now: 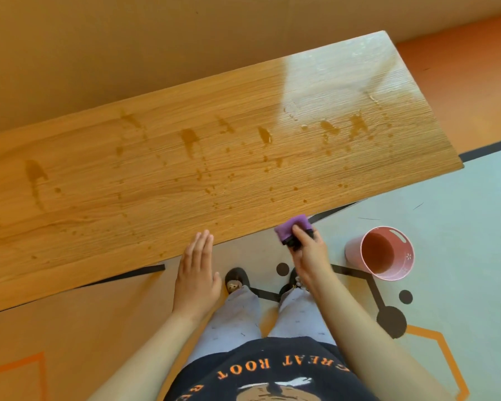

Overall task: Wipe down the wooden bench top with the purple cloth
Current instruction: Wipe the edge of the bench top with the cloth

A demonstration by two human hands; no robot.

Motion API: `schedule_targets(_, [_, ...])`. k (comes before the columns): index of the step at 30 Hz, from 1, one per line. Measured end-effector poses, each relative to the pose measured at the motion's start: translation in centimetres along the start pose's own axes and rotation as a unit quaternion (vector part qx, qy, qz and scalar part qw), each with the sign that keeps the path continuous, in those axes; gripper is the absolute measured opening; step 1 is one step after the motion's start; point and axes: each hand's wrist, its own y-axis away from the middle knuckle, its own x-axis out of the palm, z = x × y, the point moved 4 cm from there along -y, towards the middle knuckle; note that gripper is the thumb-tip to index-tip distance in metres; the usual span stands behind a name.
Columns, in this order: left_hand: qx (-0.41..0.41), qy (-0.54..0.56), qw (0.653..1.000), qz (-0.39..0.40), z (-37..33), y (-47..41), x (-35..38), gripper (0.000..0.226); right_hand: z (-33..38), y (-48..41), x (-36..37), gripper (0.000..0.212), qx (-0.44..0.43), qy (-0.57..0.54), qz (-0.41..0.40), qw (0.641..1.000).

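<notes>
Long light-wood bench top (214,157) is running from 8 to 2 o'clock, spattered with brown drips. Right hand (308,253) is gripping the bunched purple cloth (291,227) at the near edge; spills are lying at 11 o'clock from it. Left hand (195,273) is hovering flat, fingers straight. Pink metal bucket (382,253) is sitting at 3 o'clock.

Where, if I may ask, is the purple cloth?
Head view: the right hand grips the purple cloth at the bench top's near edge, left of the pink bucket.
</notes>
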Motion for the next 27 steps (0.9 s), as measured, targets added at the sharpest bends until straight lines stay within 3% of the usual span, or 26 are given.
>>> schedule_targets(5, [0.022, -0.01, 1.0, 0.014, 0.7, -0.3, 0.0, 0.09, -8.6, 4.2, 5.4, 0.025, 0.084, 0.106, 0.086, 0.987])
schedule_targets(8, [0.03, -0.013, 0.999, 0.021, 0.8, -0.3, -0.1, 0.091, -9.9, 4.9, 6.4, 0.024, 0.101, 0.12, 0.106, 0.982])
schedule_targets(15, [0.043, 0.017, 0.999, 0.027, 1.3, -0.3, -0.3, 0.081, -3.5, 1.9, 2.2, 0.023, 0.015, -0.002, -0.008, 1.0])
schedule_targets(19, [0.038, 0.023, 0.999, 0.017, 1.2, -0.4, -0.3, 0.08, -4.2, 1.8, 2.3, 0.017, 0.008, -0.055, -0.044, 0.998])
schedule_targets(27, [0.023, 0.057, 0.998, -0.009, 0.9, -0.5, -0.7, 0.073, -10.1, 4.3, 5.5, 0.014, 0.121, 0.015, 0.042, 0.992])
